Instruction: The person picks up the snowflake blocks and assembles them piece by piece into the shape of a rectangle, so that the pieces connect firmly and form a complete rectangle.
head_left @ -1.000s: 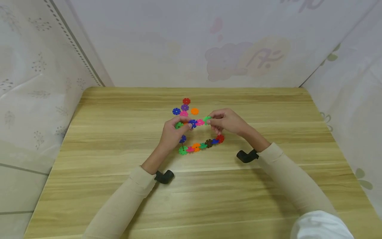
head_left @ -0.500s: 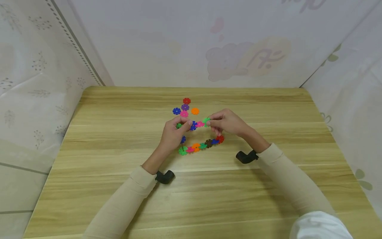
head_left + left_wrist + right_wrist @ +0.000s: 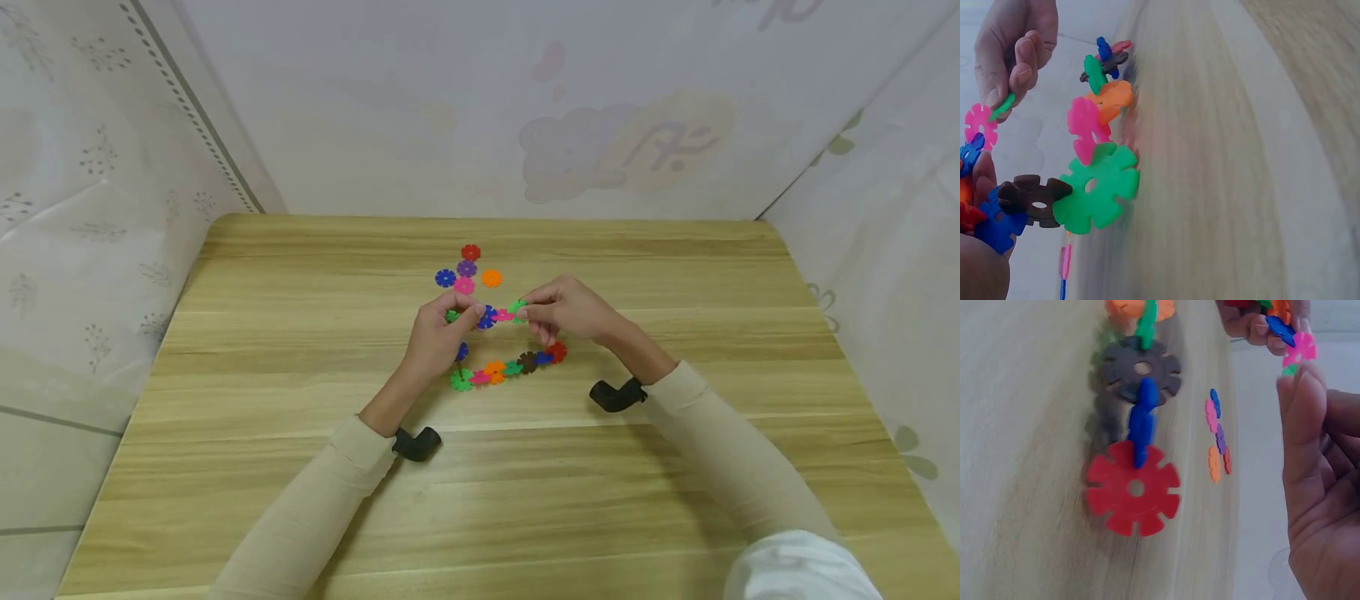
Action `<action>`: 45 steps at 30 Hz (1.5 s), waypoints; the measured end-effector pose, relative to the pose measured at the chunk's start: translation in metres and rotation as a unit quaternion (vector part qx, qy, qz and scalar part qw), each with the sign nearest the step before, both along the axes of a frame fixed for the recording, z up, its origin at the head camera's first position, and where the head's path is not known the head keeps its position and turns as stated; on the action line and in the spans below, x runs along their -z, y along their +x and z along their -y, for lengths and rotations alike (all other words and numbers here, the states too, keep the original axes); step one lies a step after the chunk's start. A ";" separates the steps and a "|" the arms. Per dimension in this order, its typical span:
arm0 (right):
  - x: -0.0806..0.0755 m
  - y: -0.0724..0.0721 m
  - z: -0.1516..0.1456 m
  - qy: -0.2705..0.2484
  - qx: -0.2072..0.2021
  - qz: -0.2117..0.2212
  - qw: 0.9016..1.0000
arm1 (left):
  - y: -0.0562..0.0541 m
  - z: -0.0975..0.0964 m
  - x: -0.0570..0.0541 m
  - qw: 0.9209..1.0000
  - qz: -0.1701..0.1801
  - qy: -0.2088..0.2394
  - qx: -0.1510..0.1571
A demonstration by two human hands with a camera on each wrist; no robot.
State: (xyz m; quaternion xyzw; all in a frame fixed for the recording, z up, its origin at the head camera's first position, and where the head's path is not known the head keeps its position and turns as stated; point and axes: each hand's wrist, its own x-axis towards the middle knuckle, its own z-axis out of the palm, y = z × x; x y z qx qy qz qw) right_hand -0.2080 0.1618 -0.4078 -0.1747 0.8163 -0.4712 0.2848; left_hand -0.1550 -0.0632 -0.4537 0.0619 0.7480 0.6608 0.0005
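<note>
A chain of interlocking snowflake discs bends round between my hands. My left hand grips its upper stretch beside a blue snowflake disc, covering several discs. Between thumb and fingers, my right hand pinches the light green snowflake disc at that end; a pink snowflake disc links it to the blue one. The chain turns at a larger-looking green disc in the left wrist view. Its lower stretch runs through orange and brown discs to a red disc below my right hand.
Beyond my hands, several loose discs lie on the wooden table: red, purple, blue, pink and orange. A patterned white wall covering rises behind the table.
The upper stretch of chain has dropped slightly, and its pink disc now shows more edge-on. Both hands keep their grip with almost no shift.
</note>
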 end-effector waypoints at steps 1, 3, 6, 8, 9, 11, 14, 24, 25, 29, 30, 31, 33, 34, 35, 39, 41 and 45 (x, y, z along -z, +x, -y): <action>0.000 0.000 0.000 0.001 -0.002 0.000 1.000 | 0.000 0.000 0.000 1.000 0.001 -0.001 -0.002; -0.001 0.001 0.001 0.000 -0.005 -0.002 1.000 | 0.000 0.000 0.000 1.000 0.000 -0.001 -0.004; 0.000 0.002 0.000 0.001 -0.010 -0.003 1.000 | 0.001 0.001 0.000 1.000 -0.002 -0.002 -0.004; 0.000 0.002 0.000 -0.003 -0.011 0.003 1.000 | 0.002 0.003 0.000 1.000 -0.001 -0.006 -0.004; 0.000 0.002 0.000 -0.003 -0.012 0.005 1.000 | 0.002 0.003 0.000 1.000 0.001 -0.006 -0.005; -0.001 0.003 0.000 -0.006 -0.010 0.011 1.000 | 0.003 0.005 0.000 1.000 0.006 -0.004 -0.007; -0.003 0.004 0.001 -0.010 -0.005 0.014 1.000 | 0.004 0.007 -0.001 1.000 0.014 0.006 -0.006; -0.005 0.006 0.005 -0.036 0.015 0.047 0.998 | 0.008 0.013 -0.007 0.999 0.040 0.000 0.001; -0.004 0.005 0.005 -0.039 0.015 0.046 0.998 | 0.008 0.014 -0.007 0.999 0.039 -0.001 0.006; 0.000 0.005 0.008 -0.045 0.011 0.044 0.998 | 0.006 0.016 -0.011 0.998 0.046 -0.023 0.034; 0.001 0.004 0.009 -0.044 0.010 0.042 0.998 | 0.005 0.017 -0.012 0.998 0.047 -0.027 0.041; 0.002 0.004 0.010 -0.043 0.009 0.041 0.998 | 0.005 0.017 -0.013 0.997 0.046 -0.034 0.047; 0.002 0.002 0.012 -0.038 0.003 0.037 0.999 | 0.004 0.017 -0.015 0.996 0.049 -0.045 0.058; 0.003 0.002 0.012 -0.036 0.000 0.037 0.999 | 0.003 0.017 -0.015 0.996 0.050 -0.043 0.060; 0.002 0.000 0.013 -0.034 -0.003 0.036 0.999 | 0.003 0.017 -0.016 0.996 0.049 -0.042 0.061; -0.001 -0.007 0.014 -0.023 -0.005 0.036 0.999 | 0.003 0.019 -0.015 0.996 0.049 -0.037 0.061; -0.001 -0.013 0.014 -0.021 0.002 0.039 0.999 | 0.003 0.020 -0.014 0.996 0.051 -0.036 0.058; 0.001 -0.027 0.015 -0.016 0.016 0.036 0.999 | 0.004 0.022 -0.012 0.997 0.057 -0.031 0.050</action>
